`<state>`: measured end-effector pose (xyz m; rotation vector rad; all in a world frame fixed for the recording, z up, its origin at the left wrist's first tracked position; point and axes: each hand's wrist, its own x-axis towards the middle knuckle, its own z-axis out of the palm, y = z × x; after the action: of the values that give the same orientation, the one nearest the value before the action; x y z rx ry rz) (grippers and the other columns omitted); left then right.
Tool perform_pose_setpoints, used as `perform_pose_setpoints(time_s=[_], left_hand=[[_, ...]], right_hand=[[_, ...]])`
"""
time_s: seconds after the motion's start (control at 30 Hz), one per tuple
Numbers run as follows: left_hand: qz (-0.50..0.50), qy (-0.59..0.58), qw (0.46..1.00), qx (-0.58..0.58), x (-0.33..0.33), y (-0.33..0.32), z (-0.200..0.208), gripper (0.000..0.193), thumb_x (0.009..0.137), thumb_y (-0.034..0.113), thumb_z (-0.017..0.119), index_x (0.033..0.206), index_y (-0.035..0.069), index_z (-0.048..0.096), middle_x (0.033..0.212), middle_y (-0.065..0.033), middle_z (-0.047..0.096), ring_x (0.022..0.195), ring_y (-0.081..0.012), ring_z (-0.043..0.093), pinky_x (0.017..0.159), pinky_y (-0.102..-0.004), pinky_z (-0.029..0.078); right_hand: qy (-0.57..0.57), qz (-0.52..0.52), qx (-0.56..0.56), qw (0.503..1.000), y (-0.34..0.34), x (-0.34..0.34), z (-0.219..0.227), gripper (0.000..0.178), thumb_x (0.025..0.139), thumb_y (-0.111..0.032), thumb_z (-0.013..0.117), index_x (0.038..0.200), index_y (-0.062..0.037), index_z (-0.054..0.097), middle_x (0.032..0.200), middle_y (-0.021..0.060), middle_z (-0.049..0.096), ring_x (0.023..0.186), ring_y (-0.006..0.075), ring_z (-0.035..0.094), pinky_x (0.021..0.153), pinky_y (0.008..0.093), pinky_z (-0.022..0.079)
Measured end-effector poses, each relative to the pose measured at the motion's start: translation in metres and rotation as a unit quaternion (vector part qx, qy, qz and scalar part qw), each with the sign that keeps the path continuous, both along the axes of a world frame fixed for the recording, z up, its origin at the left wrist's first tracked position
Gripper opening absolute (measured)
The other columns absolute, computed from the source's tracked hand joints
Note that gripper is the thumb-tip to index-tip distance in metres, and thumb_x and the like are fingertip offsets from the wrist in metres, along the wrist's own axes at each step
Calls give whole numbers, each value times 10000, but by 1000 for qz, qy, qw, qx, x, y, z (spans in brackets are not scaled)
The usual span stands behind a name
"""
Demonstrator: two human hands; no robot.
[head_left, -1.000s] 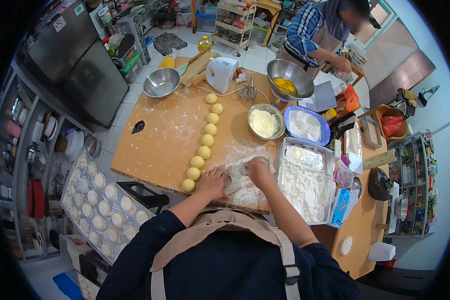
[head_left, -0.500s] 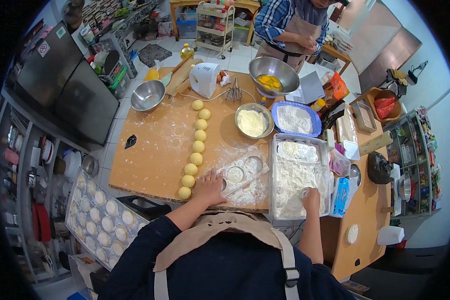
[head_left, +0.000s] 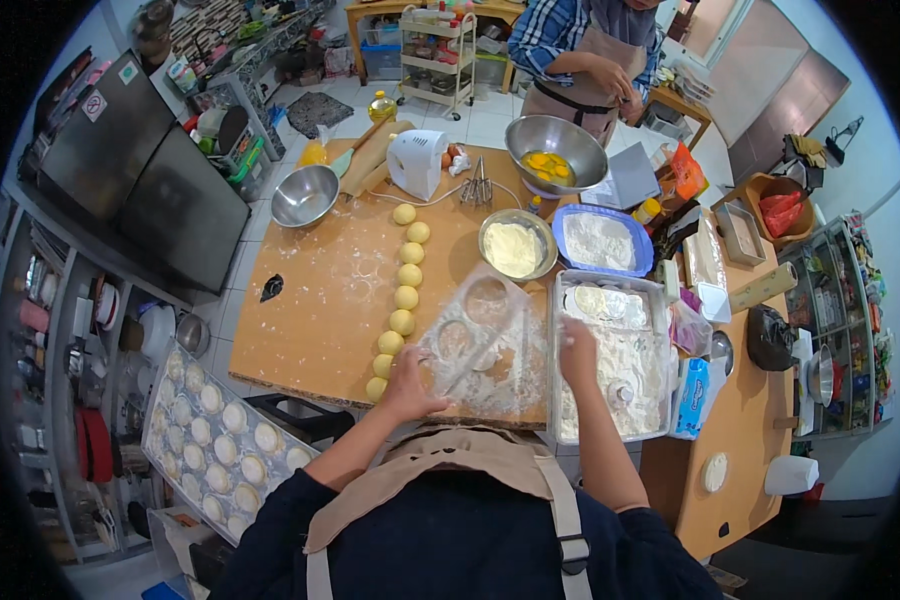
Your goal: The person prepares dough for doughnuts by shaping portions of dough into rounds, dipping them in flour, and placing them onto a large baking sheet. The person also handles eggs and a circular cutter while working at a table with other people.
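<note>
My left hand (head_left: pixel 413 387) grips the near-left edge of a clear plastic template (head_left: pixel 473 322) with round cut-outs. The template is tilted over the floured part of the table. My right hand (head_left: pixel 577 350), smeared by motion, is above the left side of a clear plastic tub (head_left: pixel 667 360) of white flour, near the template's right edge; its fingers cannot be made out. A small whitish piece (head_left: pixel 622 394) stands in the flour. Left of the template runs a row of several yellow dough balls (head_left: pixel 406 298).
Beyond stand a steel bowl (head_left: pixel 518 215) of pale powder, a blue tub (head_left: pixel 651 250), a large bowl (head_left: pixel 598 140) with egg yolks, a hand mixer (head_left: pixel 417 165) and another bowl (head_left: pixel 306 222). A tray (head_left: pixel 157 397) of dough rounds is at lower left. A person (head_left: pixel 610 60) stands opposite.
My right hand has left the small whitish piece in the flour and moved up and left toward the template. My left hand has gone from resting on the template to gripping its edge, and the template has shifted.
</note>
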<state>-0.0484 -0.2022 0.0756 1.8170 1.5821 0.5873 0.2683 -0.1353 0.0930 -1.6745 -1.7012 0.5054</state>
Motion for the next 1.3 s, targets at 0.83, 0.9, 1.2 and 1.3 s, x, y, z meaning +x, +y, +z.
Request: perform_pose_setpoints(time_s=[0.83, 0.9, 1.2, 1.3], left_hand=[[70, 77, 993, -59, -20, -22, 10, 1021, 563, 365, 832, 1333, -8, 275, 1346, -242, 320, 1287, -399, 313, 1069, -477, 290], [35, 133, 989, -46, -8, -12, 3, 1033, 577, 401, 826, 1353, 10, 267, 1353, -240, 315, 1290, -408, 309, 1063, -491, 289], [-91, 275, 948, -131, 44, 24, 5, 1033, 648, 491, 792, 1412, 35, 267, 1454, -267, 237, 1373, -414, 223, 1098, -517, 237], [-102, 285, 953, -11, 48, 22, -7, 1043, 685, 518, 758, 1427, 3, 237, 1482, -261, 203, 1385, -416, 208, 1105, -525, 237]], right_hand=[[-20, 197, -246, 949, 1, -49, -51, 253, 693, 39, 694, 919, -35, 609, 870, 111, 667, 797, 236, 646, 711, 340, 511], [151, 162, -275, 936, -6, -33, -56, 269, 708, 56, 686, 948, -29, 597, 906, 93, 666, 831, 213, 646, 723, 331, 519], [560, 4, -337, 757, -42, 8, -26, 372, 849, 47, 573, 1215, 23, 512, 1108, 104, 624, 971, 193, 644, 854, 313, 542], [592, 11, -334, 733, -45, 4, -11, 328, 875, 12, 581, 1199, 8, 529, 1109, 99, 629, 974, 199, 648, 834, 295, 552]])
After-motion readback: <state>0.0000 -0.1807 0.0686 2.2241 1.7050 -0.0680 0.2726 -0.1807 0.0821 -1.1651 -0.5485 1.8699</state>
